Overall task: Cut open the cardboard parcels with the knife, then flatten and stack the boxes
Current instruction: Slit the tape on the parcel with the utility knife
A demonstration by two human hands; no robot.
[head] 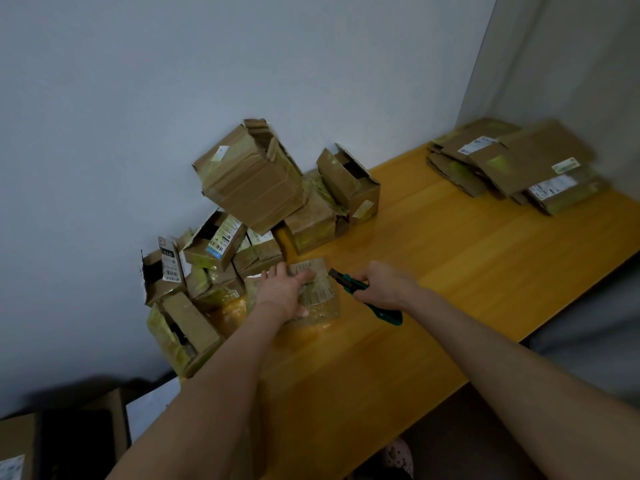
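Two bare forearms reach out over a long yellow wooden counter (467,271) that runs along a pale wall (242,64) into the far right corner. Heaped against that wall at the counter's left end sits a pile of cardboard parcels (252,178), many wrapped in yellowish tape and bearing printed labels, several with torn or gaping flaps; the biggest one leans tilted on top of the others. Well apart from it, in the far right corner, lies a stack of flattened boxes (519,164), spread unevenly on one another. Below the counter's left end, in shadow, stands an open brown box (20,445). In front of the pile, on the counter, lies a small parcel (322,292) with a worn label on its upper face. The left hand (284,289) rests palm down on the left part of this parcel; its fingers (306,276) lie spread and nearly straight across the label, and the thumb lies toward the near edge, though whether it hooks that edge cannot be told. The right hand (384,285) hovers just right of the parcel, its fingers curled tight round the green handle of the knife (355,285). The knife's dark front end points left toward the parcel's far right corner, just beside the left fingertips; whether it touches the cardboard cannot be told. The handle's rear end sticks out below the right wrist.
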